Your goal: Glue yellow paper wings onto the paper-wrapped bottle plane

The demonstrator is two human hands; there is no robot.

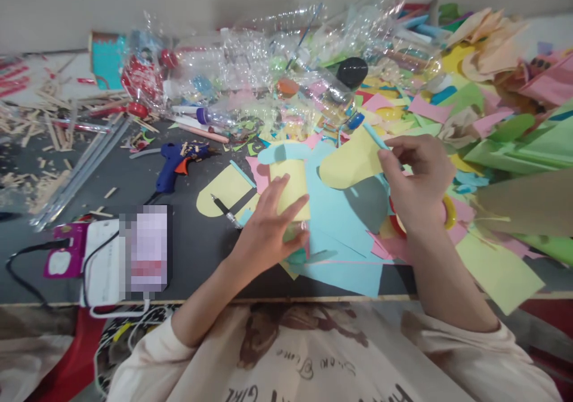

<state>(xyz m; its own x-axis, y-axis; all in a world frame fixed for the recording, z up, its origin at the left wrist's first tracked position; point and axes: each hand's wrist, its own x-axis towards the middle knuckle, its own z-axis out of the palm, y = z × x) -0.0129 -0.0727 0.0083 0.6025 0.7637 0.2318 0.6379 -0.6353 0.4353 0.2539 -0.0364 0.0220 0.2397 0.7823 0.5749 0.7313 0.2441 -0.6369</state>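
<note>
My left hand (268,226) lies flat with fingers spread on a small yellow paper piece (290,187), which rests on light blue paper (340,235). My right hand (414,178) hovers to the right, its thumb and fingers pinched on a thin light blue paper strip (375,136). Just left of that hand lies a rounded yellow paper shape (349,160). A yellow and red ring-shaped object (449,211) sits under my right wrist.
A blue glue gun (176,163) and a pen (226,210) lie left of my hands on the dark table (197,247). Crushed clear plastic bottles (268,74) pile up behind. Coloured paper scraps (492,110) cover the right side. Wooden sticks (40,127) lie far left. A white device (102,259) with cables sits at the near left.
</note>
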